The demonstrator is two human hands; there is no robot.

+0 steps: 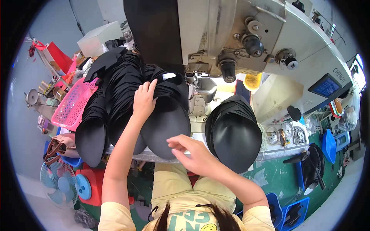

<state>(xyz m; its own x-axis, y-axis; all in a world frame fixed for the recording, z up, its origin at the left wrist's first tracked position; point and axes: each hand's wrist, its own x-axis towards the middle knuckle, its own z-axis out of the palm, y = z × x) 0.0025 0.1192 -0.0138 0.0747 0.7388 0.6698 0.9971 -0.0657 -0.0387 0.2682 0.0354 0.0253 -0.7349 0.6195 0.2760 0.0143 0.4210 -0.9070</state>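
Observation:
Rows of nested black, rounded, curved pieces lie on the sewing table. My left hand (pixel 144 101) rests with its fingers stretched out on the middle stack (pixel 165 119), near a small white patch (pixel 169 76). My right hand (pixel 190 152) hovers by the front of that stack, its fingers apart and nothing in them. Right of it stands another stack of the same black pieces (pixel 236 134), with a smooth, shiny front. Behind the hands is the sewing machine head (pixel 231 42); its needle area (pixel 198 82) is partly hidden by the stacks.
More black stacks (pixel 91 134) and a pink basket (pixel 73 106) are on the left. A fan (pixel 59 183) and a red stool (pixel 94 184) stand below. Bobbin trays (pixel 273 135) sit on the table at right, beneath a blue screen (pixel 327 86). Blue bins (pixel 295 215) stand on the floor.

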